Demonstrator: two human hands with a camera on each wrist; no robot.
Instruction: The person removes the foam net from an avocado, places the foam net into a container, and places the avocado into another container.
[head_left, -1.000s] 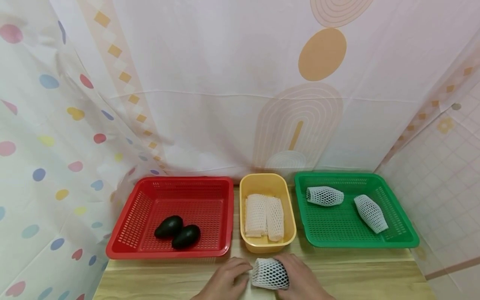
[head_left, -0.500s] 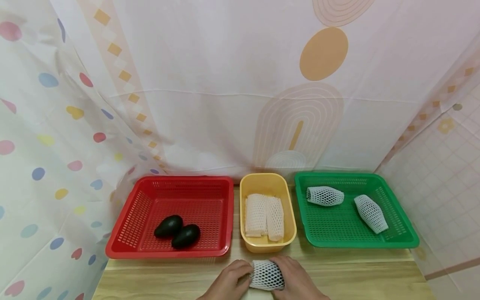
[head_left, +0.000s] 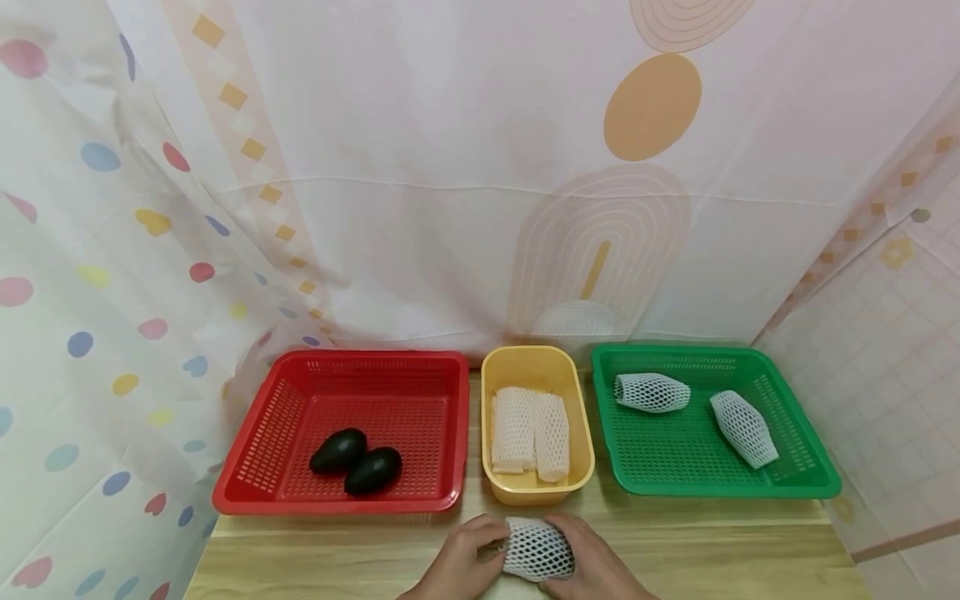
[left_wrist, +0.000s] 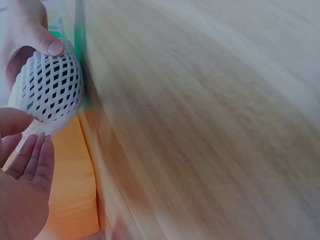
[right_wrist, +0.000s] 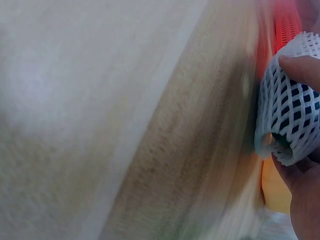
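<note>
Red basket: wide and slatted, at far left [head_left: 337, 506]; two glossy, near-black fruits [head_left: 358, 462] lie touching on its floor, toward the front.
Left hand: thumb and fingers brought nearly together [head_left: 467, 560], pinching the left end of the netted fruit.
Netted fruit: on its side between the hands, in front of the yellow bin [head_left: 537, 548]; white foam mesh, its diamond holes stretched widest round the swollen middle, dark skin showing through. The right wrist view shows the mesh mouth at the right-hand end hanging loose, dark fruit inside.
Yellow bin: narrow, deep, rounded corners [head_left: 537, 492]; pale foam sleeves [head_left: 529, 435] lie flat in it, lengthwise.
Right hand: curled round the right side of the mesh [head_left: 592, 560], thumb over the near face, fingers beneath.
Green basket: at right [head_left: 652, 457], holding two white-meshed fruits [head_left: 652, 392], well apart.
Edges and room: wooden tabletop [head_left: 300, 554] runs left and right of the hands; rims sit close on both sides of the bin, and its front rim is just beyond the fingers.
</note>
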